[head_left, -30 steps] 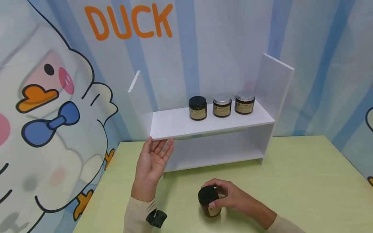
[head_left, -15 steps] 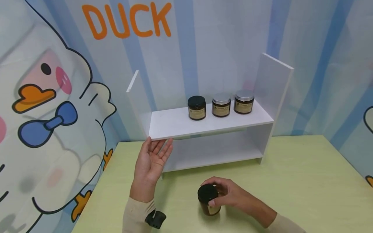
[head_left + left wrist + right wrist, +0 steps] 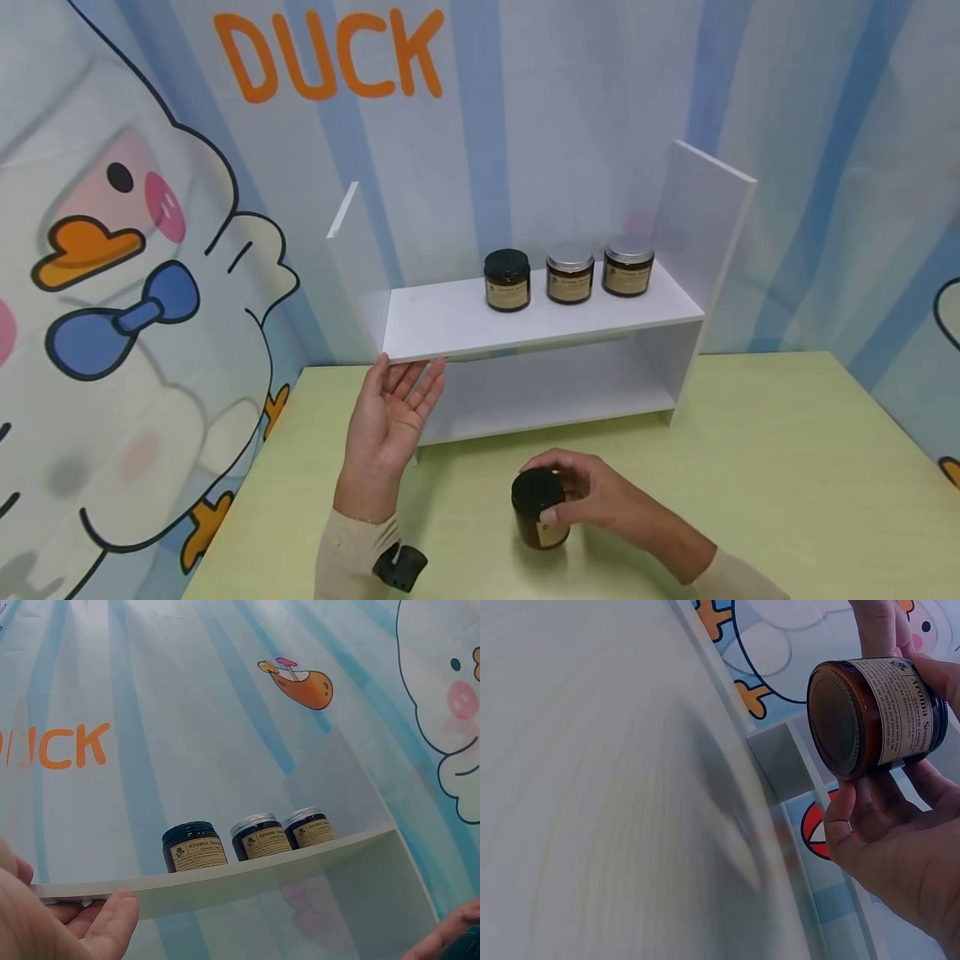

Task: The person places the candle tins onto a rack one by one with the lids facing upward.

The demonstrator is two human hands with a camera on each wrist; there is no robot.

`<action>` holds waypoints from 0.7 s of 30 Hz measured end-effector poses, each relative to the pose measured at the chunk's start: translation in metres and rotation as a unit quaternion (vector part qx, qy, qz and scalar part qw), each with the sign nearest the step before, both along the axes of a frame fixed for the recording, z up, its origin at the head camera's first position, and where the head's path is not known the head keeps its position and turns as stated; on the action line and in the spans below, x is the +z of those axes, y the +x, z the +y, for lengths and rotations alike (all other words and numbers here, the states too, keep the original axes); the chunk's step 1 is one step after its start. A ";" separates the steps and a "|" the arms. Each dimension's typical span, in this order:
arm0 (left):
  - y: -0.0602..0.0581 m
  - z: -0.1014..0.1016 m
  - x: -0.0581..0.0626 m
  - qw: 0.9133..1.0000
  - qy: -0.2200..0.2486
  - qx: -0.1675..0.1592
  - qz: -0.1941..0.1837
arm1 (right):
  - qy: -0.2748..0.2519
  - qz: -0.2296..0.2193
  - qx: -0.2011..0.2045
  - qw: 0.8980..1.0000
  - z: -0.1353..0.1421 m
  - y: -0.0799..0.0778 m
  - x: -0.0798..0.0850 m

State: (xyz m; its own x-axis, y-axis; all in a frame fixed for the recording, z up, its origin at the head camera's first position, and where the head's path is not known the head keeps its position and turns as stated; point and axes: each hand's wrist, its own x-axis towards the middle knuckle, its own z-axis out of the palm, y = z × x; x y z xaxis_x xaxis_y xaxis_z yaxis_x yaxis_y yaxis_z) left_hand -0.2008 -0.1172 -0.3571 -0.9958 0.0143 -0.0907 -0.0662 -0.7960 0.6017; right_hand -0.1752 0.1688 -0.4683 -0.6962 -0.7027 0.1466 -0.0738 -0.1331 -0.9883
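Note:
In the head view my right hand [image 3: 592,496] grips an amber jar [image 3: 542,508] with a black lid and a tan label, thumb on the near side. The right wrist view shows the bottom of this jar [image 3: 836,720] off the table, with its label reading "Aroma". At the front left corner of the white shelf unit [image 3: 442,321], my left hand [image 3: 390,425] holds the upper board, fingers beneath it and thumb at the edge. On that board stand a black-lidded jar [image 3: 507,281] and two silver-lidded jars, one in the middle [image 3: 570,273] and one rightmost [image 3: 628,265].
Tall side panels rise at the left [image 3: 356,267] and right [image 3: 705,225] of the unit. Its lower shelf [image 3: 547,392] lies behind the held jar. The light green table [image 3: 810,475] extends to the right, with a printed duck backdrop [image 3: 585,108] behind.
My right hand and the jar have risen very slightly. My left hand stays at the shelf corner, and the jars on the shelf have not moved.

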 end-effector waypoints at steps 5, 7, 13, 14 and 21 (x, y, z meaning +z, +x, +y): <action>0.000 0.000 0.000 1.000 0.000 -0.001 -0.001 | -0.003 0.013 -0.003 1.000 0.001 -0.001 0.005; 0.000 0.000 0.000 1.000 0.000 0.000 -0.001 | 0.002 0.016 -0.007 1.000 0.002 -0.002 0.007; 0.000 0.000 0.000 1.000 0.003 0.001 -0.002 | 0.023 0.015 -0.013 1.000 0.004 -0.005 0.013; 0.000 0.000 0.000 1.000 0.003 0.001 -0.002 | 0.025 0.016 -0.012 0.999 0.005 -0.006 0.015; -0.001 0.001 0.000 1.000 -0.001 0.005 -0.004 | 0.034 0.016 -0.010 0.999 0.009 -0.010 0.024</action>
